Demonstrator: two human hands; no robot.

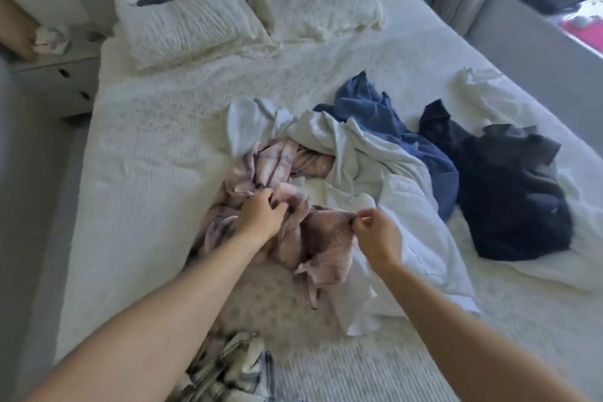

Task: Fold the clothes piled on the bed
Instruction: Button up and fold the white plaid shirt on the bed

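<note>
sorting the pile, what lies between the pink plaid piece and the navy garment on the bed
In the head view, between the pink plaid piece and the navy garment lie a crumpled white garment and a blue one.

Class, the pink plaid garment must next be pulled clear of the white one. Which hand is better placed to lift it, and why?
The left hand. Its grip is bunched in the middle of the pink plaid garment, while the right hand only pinches an edge beside the white garment.

Pink plaid garment (287, 192), white shirt (385, 192), blue garment (375, 108), navy garment (515, 199), white bed (146, 147)
</note>
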